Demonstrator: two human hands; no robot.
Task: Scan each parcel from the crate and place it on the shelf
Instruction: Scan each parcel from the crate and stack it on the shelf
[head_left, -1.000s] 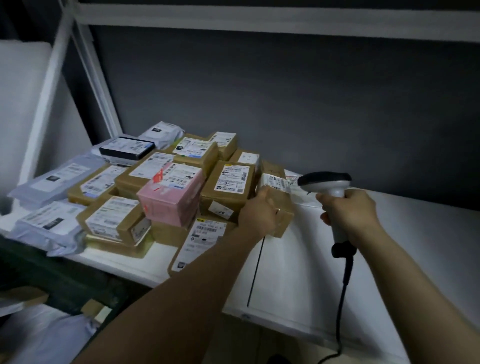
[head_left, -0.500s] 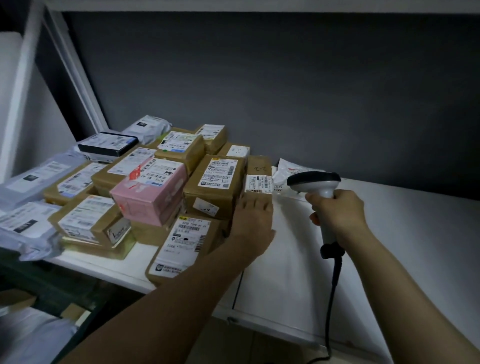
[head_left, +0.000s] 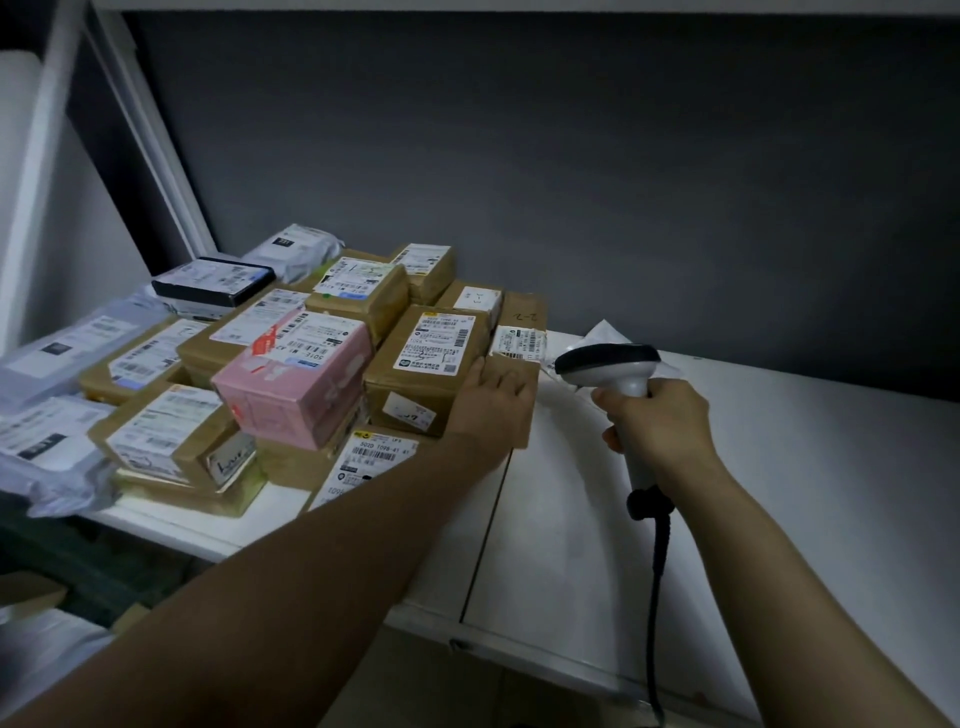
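Brown parcel (head_left: 521, 340) on white shelf (head_left: 779, 493), right end of parcel stack (head_left: 291, 384), left hand (head_left: 493, 410) flat on its near end; right hand (head_left: 660, 431) gripping scanner (head_left: 613, 364) just right.

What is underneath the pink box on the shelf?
The pink box rests on a brown carton, whose front edge shows below it. The rest of that carton, and anything else beneath, is covered.
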